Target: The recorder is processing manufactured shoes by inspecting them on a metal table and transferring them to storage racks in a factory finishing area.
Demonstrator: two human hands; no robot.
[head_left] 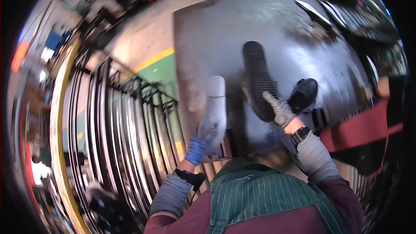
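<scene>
My left hand [198, 147], in a blue glove, is closed around the lower end of a white cylindrical bottle or can [213, 108] that points away from me over a large grey metal sheet [216, 39]. My right hand [279, 109], in a grey knit glove with a watch at the wrist, grips the near end of a long black ribbed object [256, 76] lying on the sheet. A rounded black object [304, 94] sits just right of that hand. I cannot tell what either black thing is.
A rack of upright dark metal frames [125, 121] fills the left side. Beyond it lies concrete floor with a yellow line and a green patch [158, 67]. A red strap [364, 128] crosses at the right. More metal parts [338, 13] lie at the sheet's far right.
</scene>
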